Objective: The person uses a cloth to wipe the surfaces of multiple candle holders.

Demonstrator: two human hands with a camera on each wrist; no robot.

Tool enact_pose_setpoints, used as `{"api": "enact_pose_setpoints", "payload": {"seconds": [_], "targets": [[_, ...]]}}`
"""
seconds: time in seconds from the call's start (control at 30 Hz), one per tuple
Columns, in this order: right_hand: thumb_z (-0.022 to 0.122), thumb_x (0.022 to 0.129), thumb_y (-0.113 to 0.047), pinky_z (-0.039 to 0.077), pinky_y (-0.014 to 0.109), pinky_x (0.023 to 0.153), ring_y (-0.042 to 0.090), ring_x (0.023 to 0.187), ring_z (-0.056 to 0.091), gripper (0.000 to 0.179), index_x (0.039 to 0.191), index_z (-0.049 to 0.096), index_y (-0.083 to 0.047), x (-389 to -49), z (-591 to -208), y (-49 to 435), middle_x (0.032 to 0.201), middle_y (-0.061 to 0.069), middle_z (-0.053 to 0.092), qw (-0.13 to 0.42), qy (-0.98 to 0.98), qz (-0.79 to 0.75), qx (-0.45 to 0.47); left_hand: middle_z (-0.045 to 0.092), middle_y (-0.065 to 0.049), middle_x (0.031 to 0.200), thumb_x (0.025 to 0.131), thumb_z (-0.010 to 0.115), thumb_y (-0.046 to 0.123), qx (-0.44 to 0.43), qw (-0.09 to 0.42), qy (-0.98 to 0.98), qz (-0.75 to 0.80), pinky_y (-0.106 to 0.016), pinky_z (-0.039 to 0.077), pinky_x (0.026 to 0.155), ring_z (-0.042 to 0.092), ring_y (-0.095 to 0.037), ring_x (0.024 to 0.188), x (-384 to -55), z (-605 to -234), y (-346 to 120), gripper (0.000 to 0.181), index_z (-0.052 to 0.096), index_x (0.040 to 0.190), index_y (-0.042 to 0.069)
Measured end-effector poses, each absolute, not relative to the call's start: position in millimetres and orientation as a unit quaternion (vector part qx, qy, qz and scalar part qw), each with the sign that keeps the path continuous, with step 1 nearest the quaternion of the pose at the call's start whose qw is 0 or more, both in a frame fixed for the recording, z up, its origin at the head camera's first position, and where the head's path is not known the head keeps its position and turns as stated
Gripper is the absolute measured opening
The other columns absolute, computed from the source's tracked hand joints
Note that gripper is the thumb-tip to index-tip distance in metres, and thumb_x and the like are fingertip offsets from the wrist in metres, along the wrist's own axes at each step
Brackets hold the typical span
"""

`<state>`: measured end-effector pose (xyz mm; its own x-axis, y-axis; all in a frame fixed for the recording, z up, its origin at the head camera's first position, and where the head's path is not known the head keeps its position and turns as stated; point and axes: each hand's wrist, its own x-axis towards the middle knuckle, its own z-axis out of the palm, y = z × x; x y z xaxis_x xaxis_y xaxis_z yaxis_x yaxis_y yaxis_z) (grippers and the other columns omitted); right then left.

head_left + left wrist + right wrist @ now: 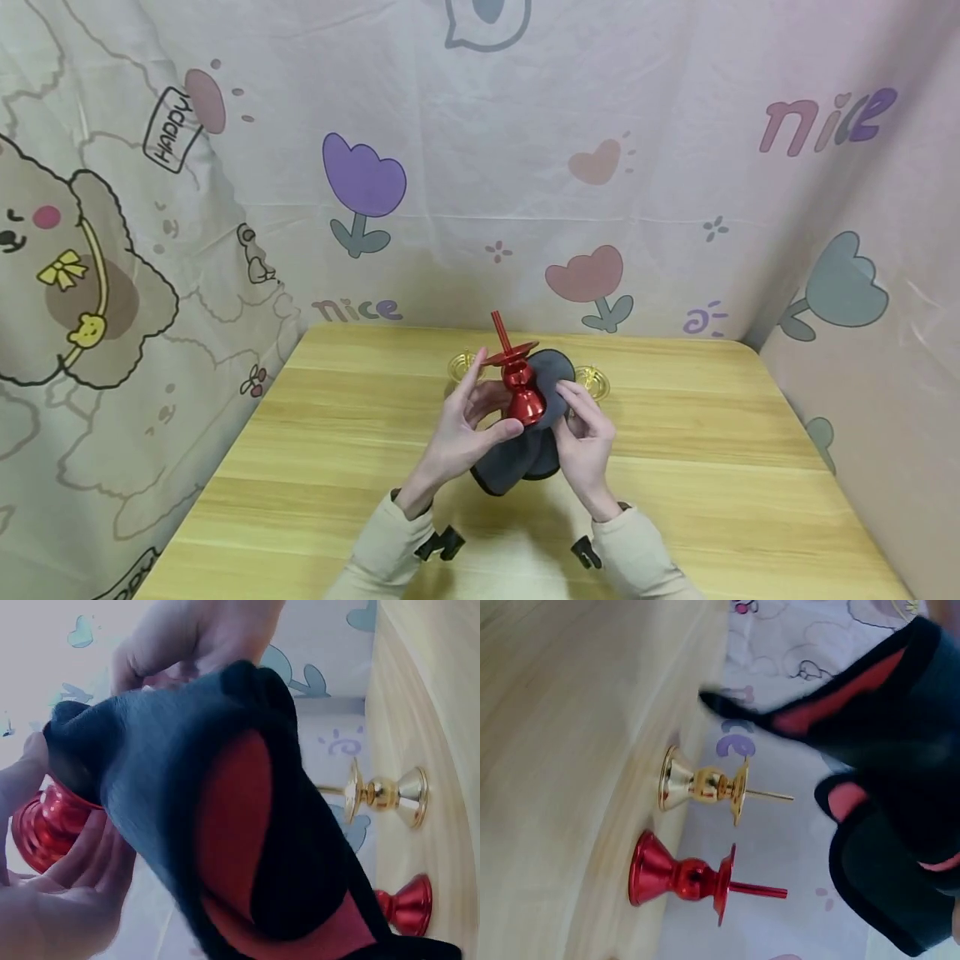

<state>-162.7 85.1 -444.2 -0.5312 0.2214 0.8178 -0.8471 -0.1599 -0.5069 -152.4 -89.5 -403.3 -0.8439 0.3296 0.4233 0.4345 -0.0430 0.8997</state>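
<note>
My left hand [459,435] grips a shiny red candlestick [525,404], its spike tilted up and leftward, over the table's middle. My right hand [587,442] pinches a dark grey cloth [517,462] with black edging against the candlestick's right side. In the left wrist view, the cloth [150,742] covers part of the candlestick [56,825], and its red lining shows. Loose flaps of the cloth [892,877] hang down in the right wrist view. Both hands are above the table.
Gold candlesticks stand behind the hands on the wooden table [315,467], one at left [463,365] and one at right [592,383]. A red candlestick [682,877] stands beside a gold one [705,785]; the head view hides it. A printed curtain [450,167] surrounds the table.
</note>
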Motion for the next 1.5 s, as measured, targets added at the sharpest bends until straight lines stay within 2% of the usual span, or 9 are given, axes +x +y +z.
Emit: {"api": "enact_pose_setpoints", "payload": {"seconds": [0.1, 0.23, 0.37, 0.47, 0.67, 0.87, 1.0, 1.37, 1.5], "targets": [[0.054, 0.082, 0.028, 0.053, 0.014, 0.094, 0.006, 0.11, 0.066, 0.045, 0.115, 0.073, 0.005, -162.9, -444.9, 86.6, 0.117, -0.002, 0.07, 0.39, -0.541, 0.686, 0.289, 0.066, -0.025, 0.127, 0.09, 0.077, 0.02, -0.267, 0.026, -0.703, -0.658, -0.027, 0.051, 0.106, 0.066, -0.029, 0.116, -152.2, -402.0, -89.2, 0.102, 0.007, 0.163, 0.01], [0.059, 0.089, 0.014, 0.053, 0.017, 0.094, 0.011, 0.107, 0.066, 0.018, 0.102, 0.071, 0.017, -165.7, -444.7, 88.3, 0.104, 0.016, 0.071, 0.462, -0.576, 0.596, 0.316, 0.063, -0.022, 0.13, 0.087, 0.08, 0.024, -0.238, 0.005, -0.71, -0.663, -0.03, 0.053, 0.105, 0.065, -0.027, 0.116, -150.8, -399.0, -88.3, 0.106, 0.007, 0.163, 0.013], [0.06, 0.095, 0.002, 0.054, 0.021, 0.093, 0.016, 0.102, 0.066, 0.019, 0.095, 0.071, 0.017, -168.1, -442.8, 89.2, 0.093, 0.03, 0.065, 0.51, -0.581, 0.533, 0.343, 0.062, -0.025, 0.129, 0.084, 0.083, 0.027, -0.24, 0.014, -0.697, -0.676, -0.027, 0.055, 0.1, 0.065, -0.02, 0.111, -149.7, -398.2, -89.7, 0.109, 0.009, 0.163, 0.01], [0.057, 0.088, 0.015, 0.054, 0.018, 0.092, 0.014, 0.103, 0.066, 0.018, 0.099, 0.072, 0.015, -167.0, -442.6, 89.0, 0.097, 0.025, 0.067, 0.49, -0.568, 0.563, 0.346, 0.061, -0.029, 0.129, 0.084, 0.082, 0.028, -0.263, 0.022, -0.678, -0.686, -0.024, 0.055, 0.099, 0.065, -0.011, 0.109, -149.6, -400.0, -91.2, 0.11, 0.008, 0.163, 0.01], [0.052, 0.076, 0.033, 0.053, 0.009, 0.085, 0.004, 0.106, 0.065, 0.055, 0.116, 0.073, 0.002, -162.0, -444.9, 86.7, 0.115, 0.001, 0.071, 0.415, -0.543, 0.666, 0.299, 0.059, -0.034, 0.131, 0.089, 0.078, 0.021, -0.289, 0.027, -0.655, -0.698, -0.024, 0.053, 0.103, 0.065, -0.005, 0.115, -149.8, -402.7, -90.5, 0.104, 0.007, 0.163, 0.008], [0.059, 0.09, 0.013, 0.054, 0.019, 0.096, 0.016, 0.103, 0.067, 0.017, 0.102, 0.072, 0.016, -167.7, -443.5, 89.3, 0.101, 0.021, 0.069, 0.486, -0.569, 0.572, 0.336, 0.061, -0.024, 0.134, 0.088, 0.08, 0.021, -0.265, 0.005, -0.678, -0.686, -0.025, 0.053, 0.103, 0.064, -0.019, 0.121, -148.3, -398.3, -88.9, 0.093, 0.022, 0.161, 0.012], [0.059, 0.092, 0.006, 0.054, 0.023, 0.093, 0.028, 0.092, 0.065, 0.017, 0.096, 0.073, 0.015, -171.4, -442.6, 90.1, 0.093, 0.029, 0.066, 0.535, -0.577, 0.488, 0.377, 0.062, -0.021, 0.132, 0.082, 0.085, 0.025, -0.257, 0.011, -0.679, -0.687, -0.029, 0.056, 0.099, 0.065, -0.02, 0.114, -147.7, -395.0, -89.5, 0.089, 0.034, 0.155, 0.016], [0.053, 0.081, 0.028, 0.054, 0.016, 0.092, 0.011, 0.106, 0.065, 0.037, 0.109, 0.071, 0.014, -165.9, -442.6, 89.1, 0.108, 0.011, 0.068, 0.411, -0.531, 0.65, 0.356, 0.053, -0.03, 0.139, 0.085, 0.083, 0.018, -0.289, -0.01, -0.638, -0.713, -0.029, 0.055, 0.101, 0.062, -0.007, 0.118, -151.8, -398.1, -91.8, 0.095, 0.024, 0.159, 0.013], [0.053, 0.079, 0.027, 0.055, 0.018, 0.091, 0.012, 0.102, 0.066, 0.029, 0.099, 0.071, 0.017, -169.6, -444.9, 90.2, 0.096, 0.022, 0.067, 0.46, -0.549, 0.606, 0.346, 0.045, -0.025, 0.149, 0.088, 0.08, 0.017, -0.288, -0.032, -0.625, -0.725, -0.028, 0.054, 0.102, 0.057, -0.011, 0.123, -152.5, -397.1, -91.2, 0.09, 0.026, 0.159, 0.014]]}}
